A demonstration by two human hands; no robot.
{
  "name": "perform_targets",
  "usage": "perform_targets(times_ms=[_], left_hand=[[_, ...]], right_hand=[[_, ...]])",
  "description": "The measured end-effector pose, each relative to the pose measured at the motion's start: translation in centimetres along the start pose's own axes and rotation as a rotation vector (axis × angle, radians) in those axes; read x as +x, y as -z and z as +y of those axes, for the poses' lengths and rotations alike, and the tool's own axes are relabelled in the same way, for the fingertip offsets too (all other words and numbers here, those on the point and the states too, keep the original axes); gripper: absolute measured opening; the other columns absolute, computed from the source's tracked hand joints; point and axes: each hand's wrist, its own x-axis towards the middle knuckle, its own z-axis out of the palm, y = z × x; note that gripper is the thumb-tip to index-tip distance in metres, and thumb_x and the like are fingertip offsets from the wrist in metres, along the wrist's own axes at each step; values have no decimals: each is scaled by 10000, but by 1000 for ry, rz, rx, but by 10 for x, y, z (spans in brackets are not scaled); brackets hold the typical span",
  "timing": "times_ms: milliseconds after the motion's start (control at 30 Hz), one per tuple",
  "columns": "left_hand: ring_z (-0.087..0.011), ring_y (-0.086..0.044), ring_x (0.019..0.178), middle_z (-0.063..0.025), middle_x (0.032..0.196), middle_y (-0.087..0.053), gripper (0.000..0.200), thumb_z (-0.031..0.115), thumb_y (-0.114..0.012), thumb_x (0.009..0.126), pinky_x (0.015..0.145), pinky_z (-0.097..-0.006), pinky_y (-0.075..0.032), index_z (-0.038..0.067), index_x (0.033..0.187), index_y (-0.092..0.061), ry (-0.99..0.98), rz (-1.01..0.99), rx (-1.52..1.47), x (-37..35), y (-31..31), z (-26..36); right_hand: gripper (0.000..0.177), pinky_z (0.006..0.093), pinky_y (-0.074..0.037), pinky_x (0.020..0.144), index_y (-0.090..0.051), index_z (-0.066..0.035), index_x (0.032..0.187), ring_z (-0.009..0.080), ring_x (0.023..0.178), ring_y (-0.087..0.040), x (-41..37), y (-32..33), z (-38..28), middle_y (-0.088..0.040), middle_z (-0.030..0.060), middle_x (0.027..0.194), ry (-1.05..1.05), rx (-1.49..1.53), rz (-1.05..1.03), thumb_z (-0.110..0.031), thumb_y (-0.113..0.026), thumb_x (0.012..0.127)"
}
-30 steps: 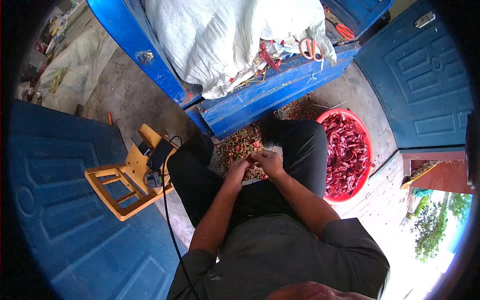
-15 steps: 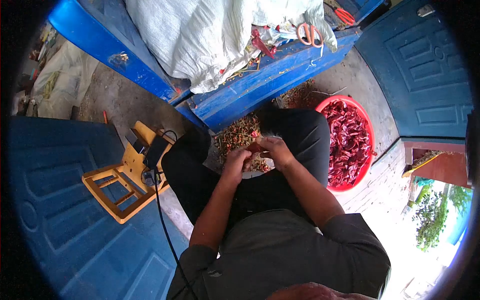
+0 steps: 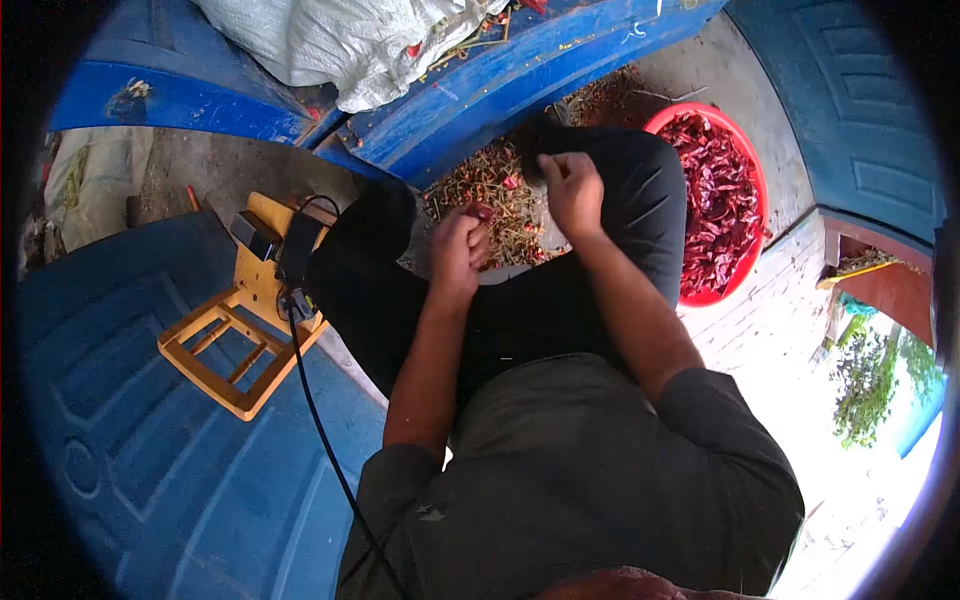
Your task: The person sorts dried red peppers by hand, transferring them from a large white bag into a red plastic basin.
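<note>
My left hand [image 3: 459, 250] is closed around a dark red dried chili pepper [image 3: 481, 212], whose end sticks out above the fingers. My right hand [image 3: 574, 196] is raised over my right thigh, apart from the left, its thumb and fingers pinched together. Whatever it may hold is too small to make out. Below and between the hands, a heap of chili stems and bits [image 3: 485, 180] covers the floor between my legs. To the right of my knee stands a red basin [image 3: 758, 185] filled with dried red chili peppers [image 3: 712, 215].
A blue wooden frame [image 3: 450, 110] crosses in front of me, with a white woven sack [image 3: 330, 45] on it. At left, a small wooden chair [image 3: 215, 355] carries a black device [image 3: 307, 245] with a cable [image 3: 325, 450]. Blue doors [image 3: 130, 400] stand on both sides.
My hands were together at the chili pepper; now the right has moved off up and to the right. The left keeps the pepper. The view has shifted downward, and the scissors have left it.
</note>
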Motion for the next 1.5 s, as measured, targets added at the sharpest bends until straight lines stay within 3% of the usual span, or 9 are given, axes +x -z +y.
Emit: perform_targets(times_ms=[333,400,500,700,800,967,1200,1367,1500], left_hand=[[-68,-363,469,44,627,-431,127,137,-512,908,427,-243,-278,57,975,-585,-64,-4,-16,-11,2,-4],[-60,-357,451,46,614,-430,150,146,-508,906,410,-233,-266,56,986,-596,-72,18,-15,-16,0,-4],[-76,-386,524,43,659,-433,89,142,-522,927,459,-255,-302,68,948,-565,-75,4,118,-20,2,-12],[-60,-389,480,45,632,-443,117,154,-576,903,420,-228,-274,61,967,-607,-33,22,153,-26,-12,-10],[-76,-399,525,34,667,-452,162,153,-581,915,463,-255,-310,38,1026,-610,23,19,180,-20,0,-18],[-76,-387,505,37,648,-447,159,137,-586,904,450,-257,-293,26,1015,-611,52,-51,109,-21,-12,-15],[-68,-367,469,39,647,-465,156,139,-573,935,416,-263,-288,28,1031,-626,50,-51,85,-20,-2,-16],[-66,-392,483,43,657,-482,167,152,-589,922,417,-240,-292,33,1031,-630,-1,11,27,-33,16,-12],[-60,-390,492,49,656,-473,152,148,-600,912,422,-232,-293,39,1014,-629,-33,9,-23,-31,19,-11]], right_hand=[[444,335,-542,794,-656,-34,1215,264,932,-689,-23,8,12,-694,154,1049,432,-5,-396,-165,-774,808],[493,339,-527,828,-659,-54,1226,260,943,-681,-32,23,-32,-701,132,1012,-172,421,-686,-198,-812,781],[264,335,-504,816,-724,-67,1068,219,928,-657,-43,7,-24,-700,106,940,359,321,-532,-158,-785,828],[151,322,-509,851,-722,-23,992,193,932,-657,-16,72,-28,-703,82,959,18,533,-181,-129,-728,886],[150,298,-523,824,-719,-16,1006,170,882,-669,17,165,-14,-710,91,977,139,194,185,-107,-728,887],[387,360,-529,858,-706,-55,1127,248,917,-683,30,256,66,-690,147,1083,106,-519,240,-199,-787,777],[469,341,-536,810,-657,-24,1177,227,905,-688,99,127,-87,-701,133,1084,292,99,-10,-245,-817,795],[615,436,-533,842,-620,-64,1195,377,963,-677,162,37,-172,-694,184,1086,456,-218,102,-497,-744,776],[535,398,-540,810,-606,-40,1181,315,903,-696,189,13,-183,-714,159,1017,375,-313,-18,-404,-734,811]])
